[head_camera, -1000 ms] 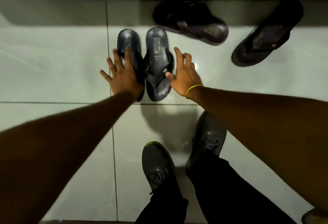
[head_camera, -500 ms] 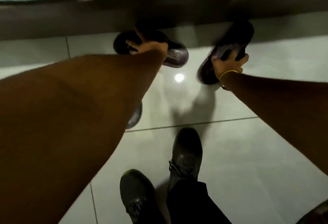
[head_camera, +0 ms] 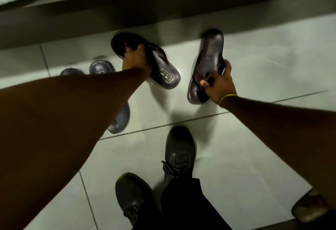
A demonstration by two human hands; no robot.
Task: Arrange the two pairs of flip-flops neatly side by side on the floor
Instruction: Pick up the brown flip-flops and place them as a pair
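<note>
My left hand point(head_camera: 135, 60) grips a dark brown flip-flop point(head_camera: 164, 71) by its strap; the flip-flop lies slanted, heel toward me and to the right. My right hand point(head_camera: 219, 84) holds the other dark brown flip-flop point(head_camera: 207, 56) by its strap and edge, toe end near me, heel pointing away. Whether either one is off the tiles, I cannot tell. The grey-blue pair stands side by side on the floor at the left, one flip-flop point(head_camera: 101, 66) and its partner point(head_camera: 71, 71), both mostly hidden under my left forearm.
A dark bed frame point(head_camera: 127, 11) with white bedding runs along the far edge of the pale tiled floor point(head_camera: 254, 62). My two feet in dark lace-up shoes point(head_camera: 179, 149) stand below the flip-flops. Another shoe toe point(head_camera: 309, 209) shows at the lower right.
Both hands left the grey-blue pair and took hold of the two brown flip-flops. The right one has been drawn closer and turned more upright; the left one has shifted slightly toward me.
</note>
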